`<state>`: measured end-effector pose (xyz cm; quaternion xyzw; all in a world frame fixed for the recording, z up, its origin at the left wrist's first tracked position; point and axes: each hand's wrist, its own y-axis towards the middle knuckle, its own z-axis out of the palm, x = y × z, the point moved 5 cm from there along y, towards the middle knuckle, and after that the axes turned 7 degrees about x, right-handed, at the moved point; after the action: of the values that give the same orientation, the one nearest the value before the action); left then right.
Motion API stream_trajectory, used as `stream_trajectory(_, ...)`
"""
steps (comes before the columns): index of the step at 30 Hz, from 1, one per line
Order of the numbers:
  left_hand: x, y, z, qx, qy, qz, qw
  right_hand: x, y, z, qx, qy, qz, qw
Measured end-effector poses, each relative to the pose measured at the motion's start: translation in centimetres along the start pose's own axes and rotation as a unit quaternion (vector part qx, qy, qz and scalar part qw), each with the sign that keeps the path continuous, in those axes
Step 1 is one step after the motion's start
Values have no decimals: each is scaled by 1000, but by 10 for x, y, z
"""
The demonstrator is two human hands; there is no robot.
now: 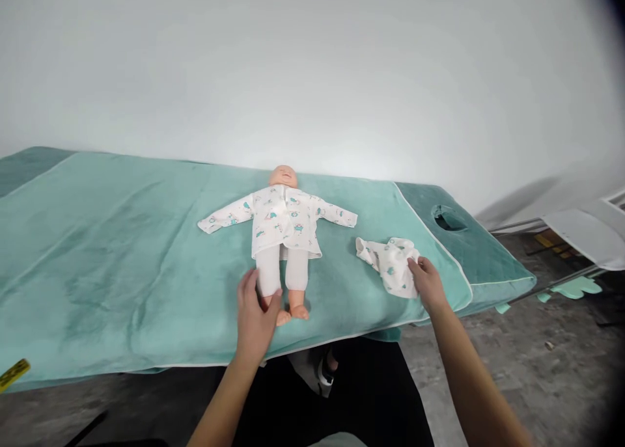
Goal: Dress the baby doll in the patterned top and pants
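A baby doll (283, 222) lies face up on a teal towel (122, 258), arms spread, in a white patterned top and white leggings. My left hand (254, 320) rests at the doll's feet, thumb and fingers curled around its left foot and ankle. To the doll's right lies a crumpled white patterned garment (390, 261). My right hand (427, 281) presses on that garment's near right edge, fingers closed on the fabric.
The towel covers a teal padded massage table (483, 258) with a face hole (448, 219) at the right end. A white wall stands behind. Grey floor lies to the right, with light green pieces (576, 287) and a white panel (586, 235).
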<state>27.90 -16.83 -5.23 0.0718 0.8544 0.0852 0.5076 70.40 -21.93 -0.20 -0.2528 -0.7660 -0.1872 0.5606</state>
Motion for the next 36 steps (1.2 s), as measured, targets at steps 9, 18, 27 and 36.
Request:
stream_trajectory(9,8,49,38,29,-59,-28,997,68,-42,105,170,396,35,902)
stream_trajectory(18,-14,47,12,25,-77,-22,996,50,-84,142,279,324,-44,903)
stream_trajectory(27,-80,-35,27,287,0,100,953,22,-118,165,286,387,11,876)
stream_trajectory(36,-92,-40,2,144,-209,-49,966,33,-133,153,432,307,-25,848)
